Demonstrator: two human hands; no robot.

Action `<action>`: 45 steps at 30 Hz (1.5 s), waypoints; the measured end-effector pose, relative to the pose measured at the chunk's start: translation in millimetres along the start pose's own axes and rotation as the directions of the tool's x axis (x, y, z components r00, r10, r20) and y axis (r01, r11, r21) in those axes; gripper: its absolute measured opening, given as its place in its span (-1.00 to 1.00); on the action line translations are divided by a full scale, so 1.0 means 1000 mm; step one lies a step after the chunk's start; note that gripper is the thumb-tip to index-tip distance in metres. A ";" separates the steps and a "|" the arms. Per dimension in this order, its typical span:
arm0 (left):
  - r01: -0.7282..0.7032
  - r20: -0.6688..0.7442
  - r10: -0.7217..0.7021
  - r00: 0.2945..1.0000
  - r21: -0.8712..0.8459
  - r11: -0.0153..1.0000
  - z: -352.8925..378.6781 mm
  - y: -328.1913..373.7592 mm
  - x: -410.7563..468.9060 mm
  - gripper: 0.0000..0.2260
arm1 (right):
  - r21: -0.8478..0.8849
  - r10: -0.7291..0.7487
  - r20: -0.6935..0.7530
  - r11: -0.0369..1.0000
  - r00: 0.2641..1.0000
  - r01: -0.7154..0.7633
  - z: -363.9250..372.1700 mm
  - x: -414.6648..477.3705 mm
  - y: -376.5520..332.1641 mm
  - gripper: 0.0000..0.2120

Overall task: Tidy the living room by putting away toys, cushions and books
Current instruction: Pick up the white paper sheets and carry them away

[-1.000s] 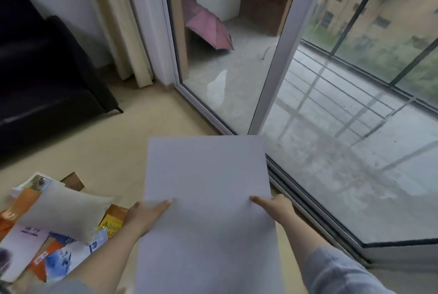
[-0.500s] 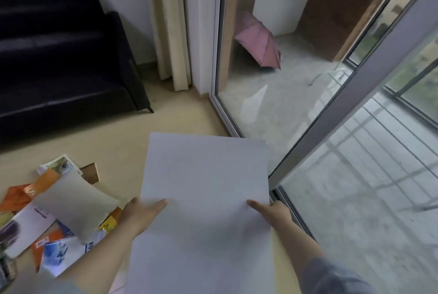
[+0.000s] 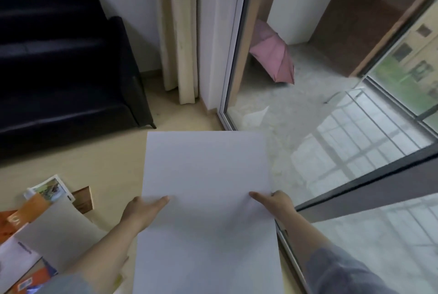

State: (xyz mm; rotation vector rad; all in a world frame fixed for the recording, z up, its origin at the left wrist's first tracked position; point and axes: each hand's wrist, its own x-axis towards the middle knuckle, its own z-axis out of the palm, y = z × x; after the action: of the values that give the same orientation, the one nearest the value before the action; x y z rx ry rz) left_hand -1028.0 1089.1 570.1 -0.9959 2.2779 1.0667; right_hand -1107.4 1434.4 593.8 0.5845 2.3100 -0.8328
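A large flat pale grey-white panel [image 3: 206, 187] fills the middle of the view, held level in front of me. My left hand [image 3: 142, 210] grips its left edge with the thumb on top. At the right edge, my right hand [image 3: 275, 203] grips it the same way. A pile of books and magazines [image 3: 35, 201] lies on the floor at the lower left, with a grey cushion [image 3: 57, 229] resting on top of it.
A black sofa [image 3: 59, 68] stands at the back left on the light wooden floor [image 3: 94, 163]. Beige curtains [image 3: 180, 33] hang beside a glass sliding door [image 3: 237, 57]. A pink umbrella [image 3: 272, 54] lies on the balcony beyond.
The view has swung left: the sofa now shows more fully and the balcony glass has shifted right. Both hands keep the same hold on the panel.
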 end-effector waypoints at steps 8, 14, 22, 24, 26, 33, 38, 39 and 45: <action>0.067 -0.025 -0.068 0.997 -0.016 0.998 -0.011 0.062 0.077 0.05 | -0.069 -0.021 0.049 0.997 0.999 0.024 -0.022 0.094 -0.075 -0.48; 0.150 -0.106 -0.158 0.982 -0.080 0.985 -0.014 0.111 0.118 -0.14 | -0.131 -0.110 0.095 0.984 0.989 0.122 -0.048 0.175 -0.148 -0.40; 0.193 -0.147 -0.212 0.966 -0.135 0.972 -0.030 0.174 0.172 0.02 | -0.195 -0.115 0.168 0.970 0.979 0.148 -0.068 0.256 -0.206 -0.36; 0.221 -0.126 -0.238 0.963 -0.136 0.966 -0.028 0.173 0.181 0.02 | -0.218 -0.118 0.175 0.963 0.977 0.156 -0.064 0.268 -0.216 -0.35; 0.239 -0.122 -0.261 0.957 -0.170 0.956 -0.027 0.169 0.193 0.03 | -0.242 -0.111 0.167 0.959 0.980 0.150 -0.057 0.280 -0.231 -0.33; 0.265 -0.072 -0.282 0.957 -0.181 0.947 -0.052 0.190 0.268 -0.11 | -0.323 -0.031 0.188 0.942 0.982 0.092 -0.043 0.328 -0.286 -0.36; 0.282 -0.053 -0.295 0.954 -0.178 0.943 -0.070 0.204 0.320 -0.25 | -0.277 -0.034 0.134 0.958 0.990 0.071 -0.032 0.355 -0.322 -0.42; 0.296 -0.047 -0.309 0.950 -0.183 0.938 -0.070 0.204 0.325 -0.25 | -0.287 -0.040 0.147 0.955 0.988 0.081 -0.030 0.358 -0.329 -0.43; 0.366 -0.045 -0.379 0.924 -0.176 0.914 -0.061 0.209 0.358 -0.09 | -0.288 -0.009 0.156 0.956 0.988 0.054 -0.012 0.393 -0.335 -0.43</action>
State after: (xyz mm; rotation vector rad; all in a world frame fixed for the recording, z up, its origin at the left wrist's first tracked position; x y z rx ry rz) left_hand -1423.3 981.9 480.9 -1.4935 1.9652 1.0733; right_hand -1587.0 1282.9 477.7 0.3423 2.2482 -0.5156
